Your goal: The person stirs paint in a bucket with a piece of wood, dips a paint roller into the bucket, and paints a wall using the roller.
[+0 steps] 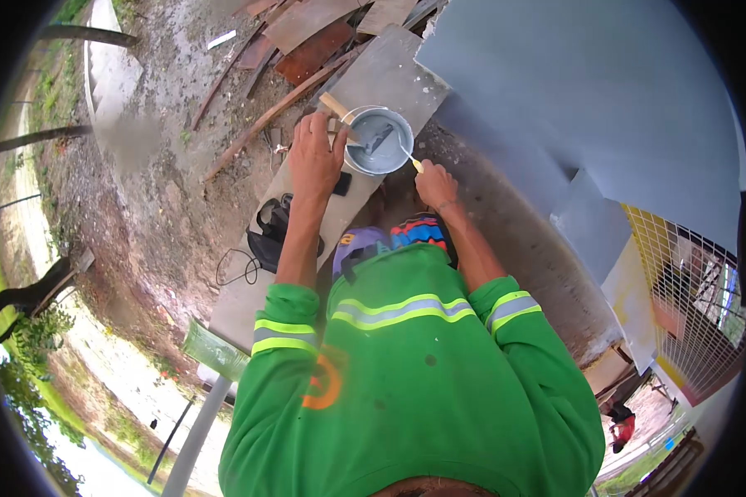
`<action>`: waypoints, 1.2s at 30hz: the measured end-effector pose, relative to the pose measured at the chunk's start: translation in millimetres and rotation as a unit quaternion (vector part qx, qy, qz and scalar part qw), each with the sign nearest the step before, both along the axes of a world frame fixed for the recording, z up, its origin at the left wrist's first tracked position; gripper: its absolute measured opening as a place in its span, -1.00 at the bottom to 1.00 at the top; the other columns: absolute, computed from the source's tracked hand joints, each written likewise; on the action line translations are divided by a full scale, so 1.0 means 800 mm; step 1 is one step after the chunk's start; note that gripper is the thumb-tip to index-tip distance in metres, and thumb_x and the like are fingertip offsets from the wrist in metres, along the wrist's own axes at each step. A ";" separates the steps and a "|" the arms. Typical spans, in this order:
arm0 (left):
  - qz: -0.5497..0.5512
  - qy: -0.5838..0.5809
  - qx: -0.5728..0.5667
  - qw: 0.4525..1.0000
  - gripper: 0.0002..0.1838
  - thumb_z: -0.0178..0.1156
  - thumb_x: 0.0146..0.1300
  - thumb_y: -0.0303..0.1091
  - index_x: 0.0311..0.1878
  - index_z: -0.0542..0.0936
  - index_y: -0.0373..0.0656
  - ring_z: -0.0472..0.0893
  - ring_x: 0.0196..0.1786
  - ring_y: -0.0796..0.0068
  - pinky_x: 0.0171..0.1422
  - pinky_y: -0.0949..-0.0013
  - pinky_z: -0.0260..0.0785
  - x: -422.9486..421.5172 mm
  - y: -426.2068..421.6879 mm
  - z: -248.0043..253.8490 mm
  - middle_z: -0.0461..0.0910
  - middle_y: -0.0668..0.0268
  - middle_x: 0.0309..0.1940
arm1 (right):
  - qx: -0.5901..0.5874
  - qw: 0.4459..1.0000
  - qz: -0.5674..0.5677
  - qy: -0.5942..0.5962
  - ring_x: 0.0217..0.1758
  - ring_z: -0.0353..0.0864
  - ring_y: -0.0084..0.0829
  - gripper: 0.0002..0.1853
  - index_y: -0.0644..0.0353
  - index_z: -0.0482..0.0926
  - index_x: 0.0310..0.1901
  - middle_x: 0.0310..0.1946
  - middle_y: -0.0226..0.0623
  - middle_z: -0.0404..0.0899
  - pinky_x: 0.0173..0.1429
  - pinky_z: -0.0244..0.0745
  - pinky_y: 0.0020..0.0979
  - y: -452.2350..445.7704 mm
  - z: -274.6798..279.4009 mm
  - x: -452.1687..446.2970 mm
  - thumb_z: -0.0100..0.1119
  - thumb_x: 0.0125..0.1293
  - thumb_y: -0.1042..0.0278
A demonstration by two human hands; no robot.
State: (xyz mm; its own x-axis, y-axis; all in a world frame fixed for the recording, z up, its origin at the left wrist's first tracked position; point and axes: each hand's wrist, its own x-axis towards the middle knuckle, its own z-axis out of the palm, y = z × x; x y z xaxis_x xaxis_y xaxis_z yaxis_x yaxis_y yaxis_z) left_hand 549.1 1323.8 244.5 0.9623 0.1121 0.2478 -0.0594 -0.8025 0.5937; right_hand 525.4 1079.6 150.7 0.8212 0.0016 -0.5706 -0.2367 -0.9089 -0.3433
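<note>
A round bucket (379, 141) of grey paint stands on a long board. My right hand (436, 184) is closed on the yellow handle of a roller (418, 166), whose thin metal rod runs over the bucket's right rim; a grey elongated shape, perhaps its head, lies in the paint. On the bucket's left side is my left hand (313, 156), fingers bent and thumb near the rim, by a brush with a wooden handle (333, 104). What those fingers grip is partly hidden.
On the board (257, 311) lie a black bag (275, 236) with a thin cord and a dark flat object (342, 184). Planks (313, 51) are piled beyond. A large grey panel (580, 91) rises at the right. Far off at lower right is a person in red (624, 429).
</note>
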 end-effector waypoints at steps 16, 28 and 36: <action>0.027 -0.041 -0.057 0.997 -0.65 0.38 0.23 -0.26 0.03 0.53 -0.10 0.60 -0.02 0.03 -0.02 0.06 0.46 0.007 -0.006 -0.014 0.59 0.15 -0.09 | -0.073 0.988 0.123 0.055 0.14 0.61 0.23 -0.63 0.25 0.61 0.06 0.04 0.19 0.64 0.24 0.50 0.09 0.019 0.062 0.058 0.04 0.29 0.27; -0.024 0.024 -0.127 0.991 -0.42 0.30 0.33 -0.27 0.36 0.33 -0.11 0.53 0.25 -0.03 0.29 0.10 0.38 0.011 -0.009 0.007 0.52 -0.03 0.18 | -0.047 0.987 0.143 0.056 0.10 0.60 0.23 -0.67 0.25 0.59 -0.02 -0.04 0.19 0.65 0.19 0.48 0.13 -0.009 0.064 0.051 0.02 0.32 0.24; 0.160 -0.046 -0.499 0.851 -0.35 0.08 0.50 0.02 0.41 0.27 -0.29 0.53 0.25 0.08 0.35 0.14 0.34 -0.017 0.065 -0.072 0.52 -0.02 0.19 | -0.003 0.987 0.157 -0.032 0.03 0.58 0.26 -0.67 0.25 0.53 0.05 -0.10 0.24 0.62 0.11 0.47 0.14 -0.030 0.033 0.029 0.05 0.35 0.26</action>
